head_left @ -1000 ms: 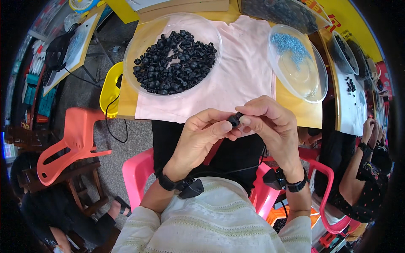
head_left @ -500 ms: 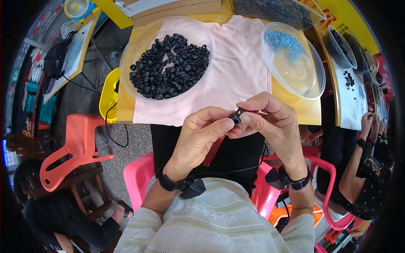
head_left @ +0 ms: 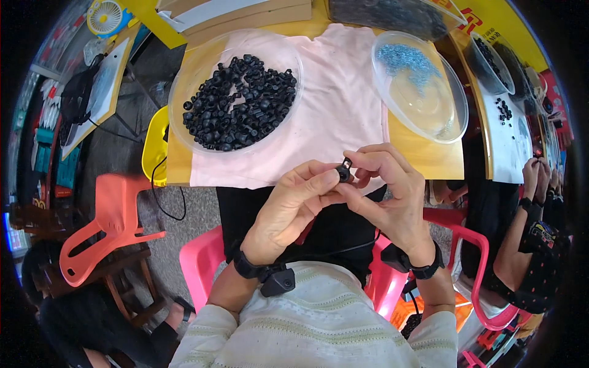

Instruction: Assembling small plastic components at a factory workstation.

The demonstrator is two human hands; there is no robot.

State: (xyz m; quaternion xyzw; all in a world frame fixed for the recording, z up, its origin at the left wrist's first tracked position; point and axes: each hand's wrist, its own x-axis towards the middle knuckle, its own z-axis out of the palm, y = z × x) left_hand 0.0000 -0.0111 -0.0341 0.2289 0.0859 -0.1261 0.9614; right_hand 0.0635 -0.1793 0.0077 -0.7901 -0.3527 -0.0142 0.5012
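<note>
A small black plastic piece (head_left: 343, 173) is held just in front of the table's near edge. My left hand (head_left: 294, 199) is closed on it, thumb and index finger pinching from the left. Curled round its other side is my right hand (head_left: 392, 199), the index fingertip at the upper end and the thumb below. Past my hands, a round clear tub (head_left: 173, 110) holds many similar black pieces. Small light-blue clear bits (head_left: 408, 61) lie in another clear tub (head_left: 464, 116) to the right.
A pink cloth (head_left: 343, 92) covers part of the yellow table (head_left: 423, 144). A cardboard box (head_left: 245, 15) and a clear bin (head_left: 386, 18) stand at its far side. Left is a red-orange chair (head_left: 107, 211); another person's hands (head_left: 537, 178) are at the right-hand table.
My right thumb has slid off the black piece to below it, and the right fingers have spread somewhat. The piece stays between my hands. The whole view has shifted slightly.
</note>
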